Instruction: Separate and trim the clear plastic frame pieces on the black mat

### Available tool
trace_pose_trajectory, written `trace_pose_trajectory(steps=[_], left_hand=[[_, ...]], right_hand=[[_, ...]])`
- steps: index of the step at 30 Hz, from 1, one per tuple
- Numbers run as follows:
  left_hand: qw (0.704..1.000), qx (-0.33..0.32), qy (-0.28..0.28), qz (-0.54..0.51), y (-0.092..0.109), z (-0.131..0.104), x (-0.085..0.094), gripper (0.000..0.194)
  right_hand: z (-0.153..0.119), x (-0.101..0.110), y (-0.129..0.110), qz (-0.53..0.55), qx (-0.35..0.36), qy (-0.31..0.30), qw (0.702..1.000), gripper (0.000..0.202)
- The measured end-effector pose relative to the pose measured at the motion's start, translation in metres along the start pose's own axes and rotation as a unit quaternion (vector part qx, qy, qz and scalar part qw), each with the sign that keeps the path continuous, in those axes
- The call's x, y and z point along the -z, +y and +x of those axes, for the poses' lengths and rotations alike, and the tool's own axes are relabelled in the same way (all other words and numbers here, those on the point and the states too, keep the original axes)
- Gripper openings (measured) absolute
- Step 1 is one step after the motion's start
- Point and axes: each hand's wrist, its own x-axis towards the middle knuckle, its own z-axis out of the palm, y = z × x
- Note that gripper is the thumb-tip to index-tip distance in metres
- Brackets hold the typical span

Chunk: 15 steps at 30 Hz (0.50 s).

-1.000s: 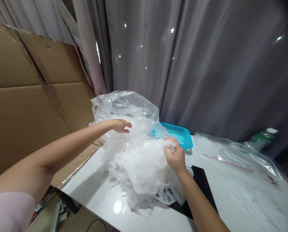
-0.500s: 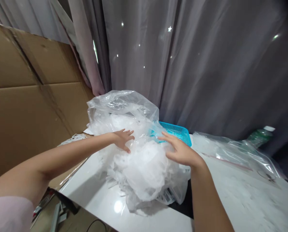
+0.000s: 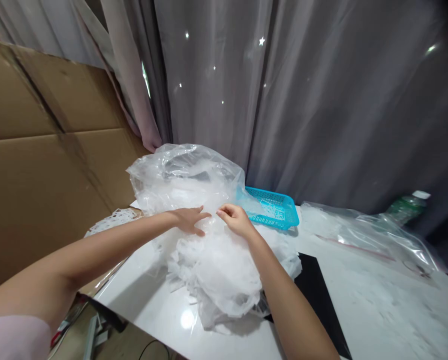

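A heap of thin white, gauzy material [image 3: 224, 275] lies on the white table [image 3: 152, 310]. Behind it stands a large clear plastic bag [image 3: 186, 160] with more white material in it. My left hand [image 3: 191, 220] rests at the left of the heap near the bag, fingers spread. To its right, my right hand [image 3: 233, 217] is over the back of the heap with fingers pinched together; whatever is between them is too small to make out.
A blue plastic basket [image 3: 274, 207] stands behind the heap, a black flat sheet [image 3: 321, 300] to its right. Further right are clear plastic bags [image 3: 362, 230] and a green bottle [image 3: 407, 205]. Cardboard [image 3: 47, 190] rises at the left, white strips [image 3: 114, 220] beside it.
My right hand has moved left from beside the basket toward my left hand, and its fingers have closed. The bag has sagged slightly to the left, and more of the basket and black sheet shows.
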Motion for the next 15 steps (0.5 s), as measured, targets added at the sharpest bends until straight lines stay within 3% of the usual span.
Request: trace_pose_trajectory(steps=[2,4,5,7,9,11,13,15], left_hand=[[1.000,-0.004,0.006,-0.001,-0.003,0.003,-0.001,0.090],[1.000,-0.014,0.013,0.000,-0.005,0.008,0.000,0.088],[1.000,-0.021,0.020,0.000,-0.006,0.010,0.002,0.084],[0.999,-0.037,0.038,0.002,-0.008,0.011,0.009,0.064],[0.997,-0.048,0.059,0.005,-0.007,0.009,0.015,0.047],[0.996,-0.054,0.074,0.011,-0.003,0.003,0.018,0.047],[0.995,-0.066,0.077,0.018,0.004,-0.006,0.016,0.055],[0.995,-0.080,0.059,0.030,0.011,-0.013,0.010,0.081]], right_hand=[[-0.020,0.016,0.001,0.112,0.076,0.047,0.990,0.025],[-0.038,0.028,0.003,0.238,0.131,0.098,0.957,0.025],[-0.045,0.032,0.005,0.282,0.135,0.111,0.943,0.027],[-0.054,0.036,0.010,0.302,0.100,0.091,0.944,0.029],[-0.057,0.035,0.016,0.245,0.057,0.038,0.967,0.028],[-0.057,0.028,0.019,0.130,0.039,0.021,0.991,0.020],[-0.058,0.020,0.020,0.010,0.042,0.035,0.998,0.021],[-0.060,0.014,0.018,-0.070,0.050,0.018,0.996,0.040]])
